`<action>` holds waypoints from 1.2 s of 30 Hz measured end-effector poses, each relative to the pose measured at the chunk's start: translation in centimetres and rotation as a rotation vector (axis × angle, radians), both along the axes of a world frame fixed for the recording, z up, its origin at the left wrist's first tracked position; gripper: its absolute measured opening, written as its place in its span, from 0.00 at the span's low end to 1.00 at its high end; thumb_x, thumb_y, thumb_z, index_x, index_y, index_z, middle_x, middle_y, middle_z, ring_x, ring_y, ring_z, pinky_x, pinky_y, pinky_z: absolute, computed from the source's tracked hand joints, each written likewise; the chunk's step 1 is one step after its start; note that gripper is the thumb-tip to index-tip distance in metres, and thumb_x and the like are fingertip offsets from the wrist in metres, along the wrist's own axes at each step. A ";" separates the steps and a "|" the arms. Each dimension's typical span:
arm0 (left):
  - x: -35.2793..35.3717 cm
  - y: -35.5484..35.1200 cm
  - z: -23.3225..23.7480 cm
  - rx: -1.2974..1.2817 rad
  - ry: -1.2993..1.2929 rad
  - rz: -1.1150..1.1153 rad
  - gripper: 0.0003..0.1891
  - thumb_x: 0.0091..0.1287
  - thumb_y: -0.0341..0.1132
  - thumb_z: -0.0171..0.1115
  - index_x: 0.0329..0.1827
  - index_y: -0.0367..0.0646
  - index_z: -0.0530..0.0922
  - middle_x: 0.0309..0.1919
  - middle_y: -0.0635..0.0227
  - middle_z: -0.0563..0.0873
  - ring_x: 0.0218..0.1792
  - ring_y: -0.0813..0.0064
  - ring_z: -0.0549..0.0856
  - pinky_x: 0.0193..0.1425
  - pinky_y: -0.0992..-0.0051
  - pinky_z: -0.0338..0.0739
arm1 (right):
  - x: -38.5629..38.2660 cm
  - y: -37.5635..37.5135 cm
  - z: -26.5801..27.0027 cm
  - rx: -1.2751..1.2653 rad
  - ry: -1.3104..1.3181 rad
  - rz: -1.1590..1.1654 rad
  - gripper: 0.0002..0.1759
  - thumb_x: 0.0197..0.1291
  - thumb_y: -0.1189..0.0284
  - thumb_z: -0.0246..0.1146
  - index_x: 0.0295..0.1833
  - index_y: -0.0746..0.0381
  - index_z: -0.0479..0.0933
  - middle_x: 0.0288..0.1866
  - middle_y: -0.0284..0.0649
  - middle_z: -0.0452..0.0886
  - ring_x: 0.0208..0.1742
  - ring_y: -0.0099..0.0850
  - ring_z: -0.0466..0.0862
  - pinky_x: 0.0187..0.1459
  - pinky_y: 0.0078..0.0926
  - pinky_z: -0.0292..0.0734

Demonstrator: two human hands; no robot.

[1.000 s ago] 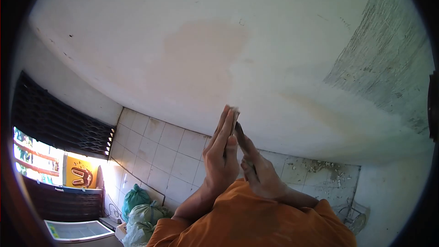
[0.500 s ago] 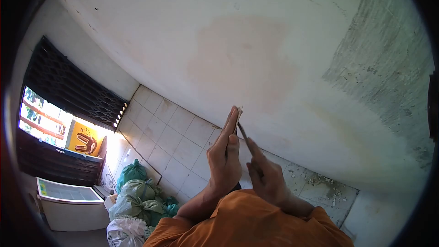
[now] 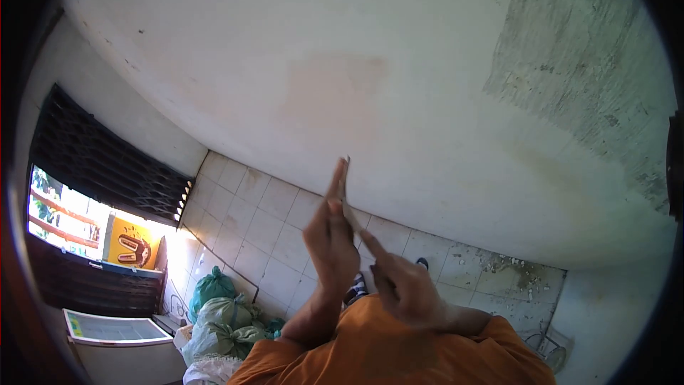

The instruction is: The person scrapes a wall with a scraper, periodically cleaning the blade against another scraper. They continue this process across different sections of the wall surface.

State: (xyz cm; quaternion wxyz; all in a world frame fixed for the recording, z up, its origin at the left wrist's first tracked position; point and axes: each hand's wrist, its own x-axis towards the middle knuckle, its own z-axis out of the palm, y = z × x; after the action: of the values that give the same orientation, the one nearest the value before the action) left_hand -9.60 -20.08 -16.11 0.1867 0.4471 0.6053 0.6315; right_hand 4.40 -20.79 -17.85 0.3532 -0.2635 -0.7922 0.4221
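My left hand point(image 3: 331, 242) is raised before the wall, its fingers pointing up and its thumb bent in. Against its palm side lies a thin flat plate point(image 3: 345, 180), seen nearly edge-on, so its face is hidden. Fingers wrapped, my right hand point(image 3: 412, 291) grips a putty knife point(image 3: 354, 222) with the index finger stretched along it. The knife's blade end meets the plate by the left palm. Beyond the hands rises a white wall point(image 3: 235, 93) with a pinkish, damp-looking patch point(image 3: 331, 96).
Rough grey plaster point(image 3: 570, 50) shows at the wall's upper right. Crumbled debris point(image 3: 524, 271) lies on the tiled floor point(image 3: 267, 203). Tied sacks point(image 3: 217, 314), a glass-topped freezer point(image 3: 121, 356) and a dark folding gate point(image 3: 107, 157) are at left.
Both hands have shifted left in view, and the knife now lies lower along the plate. The view has tilted; a foot and a fan-like object at lower right now show.
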 end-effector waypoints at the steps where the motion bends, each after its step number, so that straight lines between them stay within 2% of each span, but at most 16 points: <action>1: -0.5 -0.8 0.2 -0.017 -0.028 0.008 0.23 0.79 0.39 0.38 0.66 0.32 0.70 0.55 0.56 0.83 0.21 0.91 0.66 0.25 0.86 0.61 | -0.5 -0.4 0.1 -0.042 0.016 0.006 0.32 0.62 0.83 0.56 0.73 0.63 0.61 0.26 0.48 0.75 0.22 0.37 0.77 0.28 0.30 0.73; 5: -2.0 -2.9 1.3 -0.008 -0.099 0.027 0.22 0.79 0.39 0.38 0.66 0.34 0.71 0.52 0.60 0.84 0.18 0.92 0.63 0.21 0.86 0.57 | -2.9 -1.7 0.5 -0.074 0.015 0.032 0.32 0.62 0.82 0.56 0.73 0.62 0.60 0.27 0.47 0.76 0.22 0.33 0.76 0.28 0.28 0.73; 8: -3.1 -3.4 1.2 0.007 -0.059 0.056 0.22 0.79 0.39 0.39 0.66 0.36 0.72 0.42 0.67 0.85 0.18 0.93 0.61 0.20 0.85 0.54 | -4.1 -2.3 0.8 -0.098 -0.002 0.022 0.35 0.61 0.82 0.55 0.75 0.55 0.58 0.27 0.45 0.76 0.24 0.37 0.79 0.30 0.36 0.76; 14: -5.7 -5.7 0.5 -0.079 -0.025 0.037 0.21 0.78 0.39 0.41 0.67 0.38 0.72 0.31 0.74 0.81 0.19 0.91 0.57 0.21 0.84 0.52 | -6.4 -2.7 -0.3 -0.251 0.021 0.051 0.30 0.67 0.76 0.54 0.74 0.56 0.59 0.26 0.48 0.77 0.23 0.36 0.81 0.27 0.33 0.74; 16: -5.7 -7.5 0.9 -0.108 -0.023 -0.065 0.21 0.78 0.39 0.42 0.67 0.38 0.72 0.35 0.71 0.84 0.19 0.91 0.57 0.21 0.84 0.52 | -7.2 -0.8 -2.8 -0.310 -0.146 -0.166 0.14 0.70 0.74 0.52 0.58 0.64 0.69 0.21 0.39 0.72 0.17 0.19 0.70 0.21 0.18 0.68; 17: -5.9 -7.8 0.5 -0.070 -0.053 -0.087 0.21 0.78 0.39 0.42 0.67 0.37 0.71 0.42 0.65 0.85 0.18 0.91 0.57 0.20 0.85 0.52 | -7.2 0.8 -4.5 -0.300 0.020 -0.290 0.11 0.72 0.68 0.50 0.50 0.66 0.69 0.21 0.36 0.73 0.15 0.19 0.69 0.19 0.19 0.69; 18: -6.1 -8.2 0.1 -0.032 -0.083 -0.110 0.22 0.78 0.39 0.42 0.67 0.36 0.70 0.49 0.60 0.85 0.17 0.92 0.57 0.19 0.86 0.52 | -6.5 1.8 -3.4 -0.526 0.058 -0.301 0.13 0.73 0.67 0.49 0.54 0.65 0.66 0.24 0.35 0.74 0.18 0.20 0.72 0.18 0.20 0.70; 20: -7.8 -8.2 0.5 -0.064 -0.254 -0.031 0.22 0.77 0.38 0.42 0.68 0.34 0.69 0.55 0.55 0.82 0.17 0.94 0.58 0.18 0.87 0.52 | -4.9 2.5 -3.2 -0.553 0.264 -0.202 0.15 0.74 0.64 0.48 0.58 0.62 0.62 0.25 0.37 0.72 0.21 0.21 0.74 0.20 0.21 0.73; 21: -9.0 -7.4 -0.9 0.001 -0.332 0.000 0.23 0.78 0.41 0.42 0.68 0.34 0.68 0.45 0.61 0.86 0.15 0.95 0.59 0.15 0.87 0.52 | -4.9 2.1 -3.3 -0.584 0.276 -0.141 0.19 0.74 0.65 0.48 0.64 0.61 0.56 0.28 0.37 0.72 0.22 0.21 0.74 0.21 0.22 0.74; 23: -9.3 -6.8 -1.8 0.031 -0.449 -0.063 0.24 0.78 0.43 0.42 0.68 0.34 0.67 0.38 0.67 0.83 0.14 0.94 0.58 0.15 0.87 0.52 | -4.8 1.1 -3.5 -0.631 0.298 -0.018 0.32 0.74 0.68 0.46 0.77 0.58 0.42 0.33 0.38 0.72 0.24 0.22 0.74 0.24 0.23 0.76; 25: -8.3 -6.2 -1.4 0.108 -0.513 -0.171 0.26 0.78 0.46 0.42 0.70 0.34 0.66 0.27 0.77 0.74 0.13 0.93 0.57 0.14 0.86 0.52 | -6.1 -0.4 -2.6 -0.667 0.443 0.087 0.36 0.74 0.65 0.47 0.78 0.57 0.35 0.33 0.37 0.72 0.24 0.21 0.73 0.25 0.23 0.76; 28: -6.8 -5.2 -1.0 0.120 -0.669 -0.233 0.27 0.78 0.46 0.41 0.71 0.34 0.63 0.29 0.77 0.76 0.12 0.94 0.55 0.13 0.86 0.49 | -7.5 -2.4 -1.5 -0.781 0.525 0.221 0.36 0.74 0.62 0.47 0.79 0.55 0.36 0.32 0.36 0.72 0.23 0.21 0.72 0.25 0.22 0.75; 30: -7.5 -5.6 -2.3 0.093 -0.608 -0.299 0.26 0.79 0.43 0.40 0.71 0.32 0.62 0.48 0.62 0.81 0.28 0.86 0.73 0.31 0.84 0.69 | -7.7 -2.9 -2.3 -0.870 0.437 0.291 0.34 0.74 0.62 0.47 0.79 0.55 0.42 0.33 0.36 0.73 0.23 0.20 0.72 0.25 0.20 0.74; 31: -7.0 -5.6 -2.3 0.090 -0.524 -0.263 0.26 0.79 0.42 0.39 0.71 0.31 0.62 0.53 0.58 0.80 0.36 0.83 0.77 0.40 0.81 0.72 | -7.4 -3.8 -2.1 -0.681 0.229 0.175 0.31 0.75 0.63 0.47 0.78 0.56 0.49 0.30 0.38 0.75 0.22 0.25 0.72 0.27 0.21 0.72; 34: -6.0 -5.7 -2.0 0.079 -0.499 -0.228 0.25 0.79 0.41 0.38 0.70 0.29 0.62 0.64 0.53 0.75 0.62 0.73 0.73 0.68 0.73 0.63 | -7.8 -3.3 -2.1 -0.088 -0.021 -0.048 0.30 0.74 0.66 0.47 0.78 0.56 0.51 0.25 0.44 0.74 0.20 0.33 0.72 0.30 0.27 0.71; 36: -5.4 -6.1 -2.1 0.051 -0.459 -0.204 0.25 0.79 0.40 0.37 0.70 0.29 0.62 0.64 0.53 0.75 0.61 0.73 0.73 0.67 0.74 0.64 | -8.1 -2.8 0.1 -0.210 -0.076 -0.104 0.30 0.74 0.68 0.45 0.78 0.55 0.49 0.22 0.38 0.73 0.19 0.25 0.72 0.27 0.24 0.70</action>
State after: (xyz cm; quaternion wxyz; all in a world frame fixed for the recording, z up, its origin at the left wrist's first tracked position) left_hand -14.99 -26.17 -18.22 0.3708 0.3553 0.4827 0.7095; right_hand -3.70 -23.61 -17.78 0.3148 -0.3555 -0.7417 0.4737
